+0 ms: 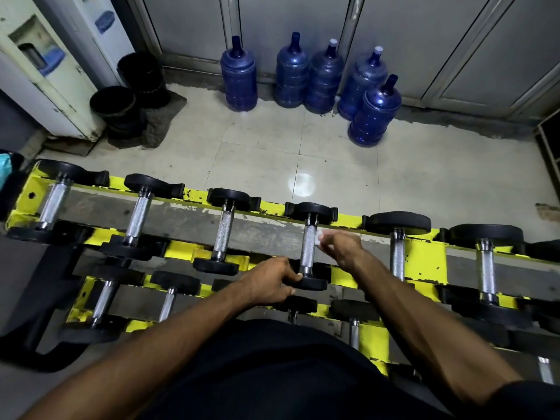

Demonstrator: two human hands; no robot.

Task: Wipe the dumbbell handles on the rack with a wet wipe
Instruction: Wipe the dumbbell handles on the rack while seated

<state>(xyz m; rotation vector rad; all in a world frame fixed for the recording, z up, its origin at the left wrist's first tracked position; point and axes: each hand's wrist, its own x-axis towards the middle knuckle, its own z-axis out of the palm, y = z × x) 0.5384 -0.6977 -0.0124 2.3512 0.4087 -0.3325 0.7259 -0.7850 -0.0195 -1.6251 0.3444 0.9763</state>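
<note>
A yellow rack [424, 262] holds a row of black dumbbells with knurled steel handles. My left hand [269, 281] grips the near black head of the middle dumbbell [308, 248]. My right hand [344, 247] pinches a small white wet wipe [319, 239] right against the upper right side of that dumbbell's handle. More dumbbells lie to the left [223, 234] and right [397, 256] on the top tier, and others on a lower tier [166, 307], partly hidden by my arms and body.
Several blue water jugs [374, 113] stand on the tiled floor by the far wall. Black buckets [116, 107] and a white water dispenser [39, 65] are at the far left. A wooden shelf edge [550, 147] shows at the right.
</note>
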